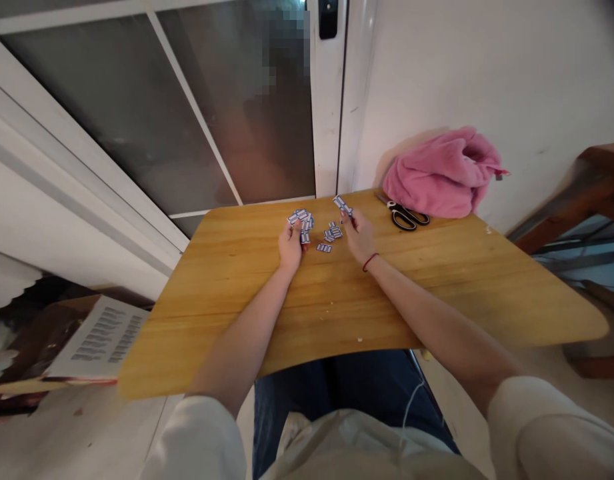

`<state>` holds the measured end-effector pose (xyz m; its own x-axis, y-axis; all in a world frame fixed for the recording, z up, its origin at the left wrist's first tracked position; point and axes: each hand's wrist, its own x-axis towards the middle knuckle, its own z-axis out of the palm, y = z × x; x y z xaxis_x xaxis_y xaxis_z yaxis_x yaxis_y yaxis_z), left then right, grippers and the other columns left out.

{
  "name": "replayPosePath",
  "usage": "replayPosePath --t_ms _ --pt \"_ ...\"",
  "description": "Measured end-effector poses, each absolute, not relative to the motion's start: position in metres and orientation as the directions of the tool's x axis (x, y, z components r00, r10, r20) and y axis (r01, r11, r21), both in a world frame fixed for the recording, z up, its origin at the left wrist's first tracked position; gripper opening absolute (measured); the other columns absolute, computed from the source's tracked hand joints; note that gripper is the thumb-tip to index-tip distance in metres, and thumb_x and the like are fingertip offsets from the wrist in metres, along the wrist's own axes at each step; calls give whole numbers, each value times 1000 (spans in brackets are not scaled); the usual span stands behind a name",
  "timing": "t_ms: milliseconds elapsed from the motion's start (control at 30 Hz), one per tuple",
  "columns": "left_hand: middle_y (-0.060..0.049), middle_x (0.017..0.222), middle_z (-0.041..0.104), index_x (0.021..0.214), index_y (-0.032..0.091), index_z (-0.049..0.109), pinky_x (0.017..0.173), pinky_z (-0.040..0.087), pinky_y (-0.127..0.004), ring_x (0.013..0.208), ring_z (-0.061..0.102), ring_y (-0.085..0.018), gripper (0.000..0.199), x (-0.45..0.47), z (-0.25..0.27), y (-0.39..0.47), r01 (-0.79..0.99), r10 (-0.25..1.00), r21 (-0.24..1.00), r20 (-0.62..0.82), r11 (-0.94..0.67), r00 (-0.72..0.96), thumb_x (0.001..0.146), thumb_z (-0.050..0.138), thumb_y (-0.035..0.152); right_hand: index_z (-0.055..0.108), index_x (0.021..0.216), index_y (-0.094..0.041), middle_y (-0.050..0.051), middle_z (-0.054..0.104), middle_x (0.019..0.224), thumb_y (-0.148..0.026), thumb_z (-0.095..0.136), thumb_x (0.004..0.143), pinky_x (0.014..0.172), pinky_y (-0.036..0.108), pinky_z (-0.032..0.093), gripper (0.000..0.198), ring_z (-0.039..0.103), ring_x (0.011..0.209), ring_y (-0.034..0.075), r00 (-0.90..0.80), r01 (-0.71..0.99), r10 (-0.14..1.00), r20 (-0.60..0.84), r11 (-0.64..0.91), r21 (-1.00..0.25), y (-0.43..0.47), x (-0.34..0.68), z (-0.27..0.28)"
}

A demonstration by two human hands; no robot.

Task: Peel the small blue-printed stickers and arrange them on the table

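My left hand (291,247) is closed around a fanned bunch of small white cards with blue borders (301,219). Between the thumb and fingers of my right hand (357,233) is a similar blue-and-white card piece (342,204), raised a little above the table; whether it is one card or more I cannot tell. A small loose pile of the same cards (333,232) lies on the table between my hands. One separate strip (324,248) rests just in front of that pile. The print on them is too small to read.
The wooden table (227,300) stands against a glazed door (187,120) and a white wall. Black-handled scissors (407,217) lie to the right of my right hand, beside a bunched pink plush cloth (441,177). An open cardboard box (94,340) sits low on the left.
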<state>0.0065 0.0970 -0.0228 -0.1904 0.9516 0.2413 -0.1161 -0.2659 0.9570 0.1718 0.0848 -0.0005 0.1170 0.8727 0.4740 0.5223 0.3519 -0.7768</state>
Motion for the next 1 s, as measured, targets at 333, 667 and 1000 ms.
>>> replayPosePath --t_ms 333,667,1000 --pt "6 49 47 82 18 58 32 27 -20 32 38 -5 35 3 -21 97 -114 951 953 261 -281 -163 80 55 52 43 52 -21 3 46 53 -60 32 87 57 29 26 54 41 56 16 124 646 942 311 162 -746 88 178 -3" --pt "4 40 44 55 17 51 33 25 -19 32 37 -6 45 15 -19 88 -121 971 964 239 -239 -18 73 60 57 49 60 -19 -3 47 53 -55 46 83 54 24 32 43 42 53 11 -264 424 905 333 419 -803 73 148 -7" --pt "6 43 43 56 18 45 33 21 -19 34 33 -5 42 1 -26 101 -166 967 960 202 -228 -156 78 55 53 55 71 -20 -3 39 43 -66 18 88 50 26 35 61 39 42 12 18 366 944 330 301 -881 86 172 -2"
